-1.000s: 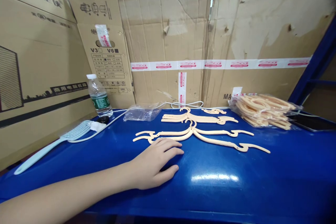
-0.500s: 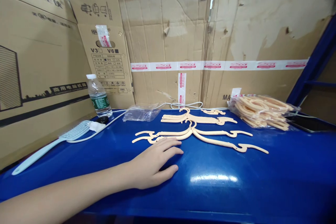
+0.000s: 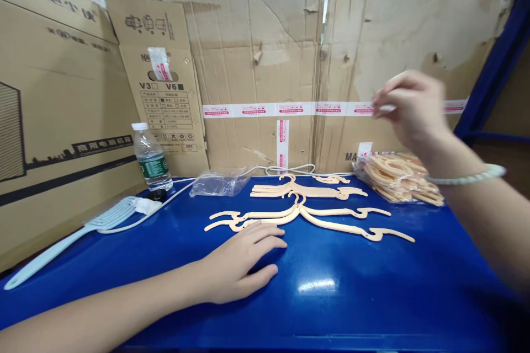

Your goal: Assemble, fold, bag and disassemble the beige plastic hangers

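My left hand point(image 3: 244, 262) lies on the blue tabletop, fingers apart and holding nothing. Its fingertips rest just in front of the cream hangers point(image 3: 331, 222), which lie unfolded with their hooks pointing to the back. Behind them is a stack of folded cream hangers point(image 3: 306, 190). On the right my right hand point(image 3: 414, 110) is raised above the table, slightly blurred, with thumb and fingers pinched together. A small pale spot shows at its fingertips, and I cannot tell what it is. A pale beaded bracelet point(image 3: 472, 175) circles that wrist.
Bagged hangers point(image 3: 397, 176) lie at the back right, partly behind my right forearm. A water bottle point(image 3: 151, 162), a light-blue hairbrush point(image 3: 83, 231), a clear plastic bag point(image 3: 219, 183) and a white cable point(image 3: 174, 198) are to the left. Cardboard point(image 3: 256, 77) walls the back.
My right hand has come into view from the right, raised and pinched. My left hand keeps its place by the hangers. The view has shifted slightly.
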`<state>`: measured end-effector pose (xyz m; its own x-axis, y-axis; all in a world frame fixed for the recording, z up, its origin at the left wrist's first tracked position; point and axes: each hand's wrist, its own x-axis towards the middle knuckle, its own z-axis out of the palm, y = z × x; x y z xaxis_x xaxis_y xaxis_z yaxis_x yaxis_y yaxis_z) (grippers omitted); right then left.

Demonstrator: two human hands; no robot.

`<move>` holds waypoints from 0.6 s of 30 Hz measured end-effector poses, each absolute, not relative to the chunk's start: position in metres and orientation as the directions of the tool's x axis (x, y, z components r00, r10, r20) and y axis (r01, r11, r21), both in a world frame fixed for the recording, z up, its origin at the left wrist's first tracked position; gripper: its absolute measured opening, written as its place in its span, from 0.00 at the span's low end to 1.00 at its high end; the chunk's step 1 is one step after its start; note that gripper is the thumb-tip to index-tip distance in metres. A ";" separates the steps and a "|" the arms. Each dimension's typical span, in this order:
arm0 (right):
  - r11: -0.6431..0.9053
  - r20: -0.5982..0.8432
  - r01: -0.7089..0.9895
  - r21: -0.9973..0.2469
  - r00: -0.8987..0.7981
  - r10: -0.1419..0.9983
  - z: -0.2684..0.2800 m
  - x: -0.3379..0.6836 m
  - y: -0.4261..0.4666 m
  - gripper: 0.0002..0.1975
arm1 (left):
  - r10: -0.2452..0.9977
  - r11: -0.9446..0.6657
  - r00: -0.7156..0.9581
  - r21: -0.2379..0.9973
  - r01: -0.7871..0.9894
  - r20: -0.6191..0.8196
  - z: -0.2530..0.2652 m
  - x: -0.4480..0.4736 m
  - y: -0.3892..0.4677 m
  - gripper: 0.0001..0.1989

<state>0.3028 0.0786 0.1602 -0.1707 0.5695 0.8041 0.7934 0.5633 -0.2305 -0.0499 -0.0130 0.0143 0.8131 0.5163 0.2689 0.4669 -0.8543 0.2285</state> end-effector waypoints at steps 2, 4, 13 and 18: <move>0.464 0.597 0.836 -0.291 -0.220 0.771 0.145 0.297 0.098 0.16 | 0.516 -0.854 0.814 0.237 0.463 0.266 0.014 -0.050 -0.013 0.18; 0.366 0.390 0.888 -0.277 -0.244 0.888 0.123 0.294 0.120 0.11 | 0.512 -0.856 0.816 0.242 0.458 0.268 0.014 -0.050 -0.013 0.18; 0.307 0.136 0.952 0.021 -0.307 0.942 0.055 0.312 0.168 0.12 | 0.517 -0.851 0.821 0.250 0.462 0.242 0.014 -0.050 -0.012 0.18; 0.293 0.105 0.948 0.124 -0.306 0.946 0.043 0.318 0.175 0.11 | 0.508 -0.855 0.824 0.258 0.449 0.249 0.014 -0.049 -0.012 0.17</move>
<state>0.3179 0.1745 0.0430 -0.3061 0.9462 0.1053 0.9480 0.2928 0.1245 -0.0494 -0.0116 0.0143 0.8245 0.5080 0.2494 0.4489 -0.8554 0.2583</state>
